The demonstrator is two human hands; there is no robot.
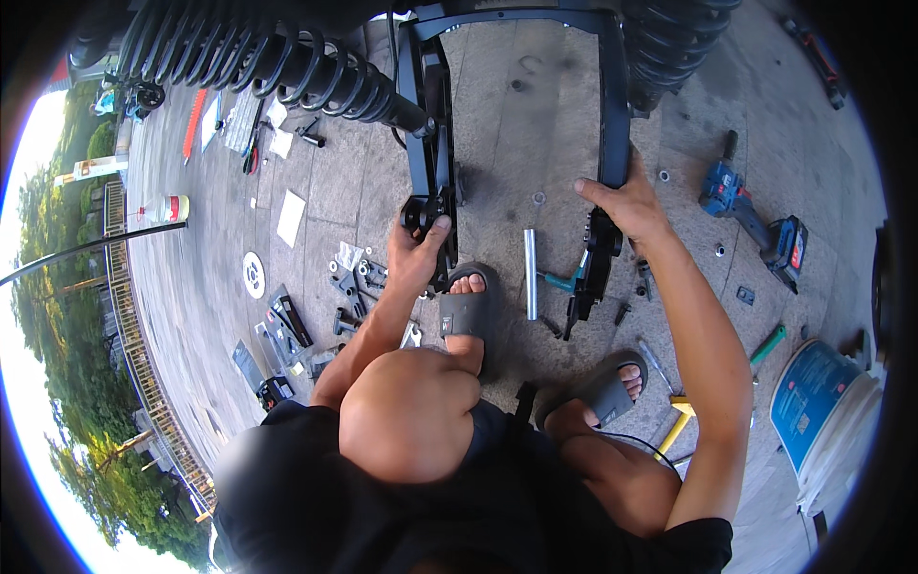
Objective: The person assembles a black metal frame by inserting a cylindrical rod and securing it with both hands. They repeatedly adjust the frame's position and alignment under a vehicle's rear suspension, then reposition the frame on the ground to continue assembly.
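A black U-shaped metal frame [614, 105], like a vehicle's swingarm, reaches toward me with its two arms apart. My left hand [418, 253] is wrapped round the end of its left arm, the thumb lying on the near side of the black bracket there. Around the right arm, just above its dark end bracket [598, 251], my right hand [626, 206] is closed, thumb pointing inward. A black coil-spring shock absorber [330, 81] meets the left arm; a second coil spring [674, 43] stands by the right one. Between the arms a silver tube [531, 275] lies on the paving.
Left on the ground are metal brackets [346, 285], packaged parts [287, 320], a white disc [252, 275] and white paper [291, 218]. To the right lie a blue cordless power tool [732, 196], a yellow-headed hammer [679, 421] and a blue-and-white bucket [822, 402]. My sandalled feet [467, 311] stand close to the frame.
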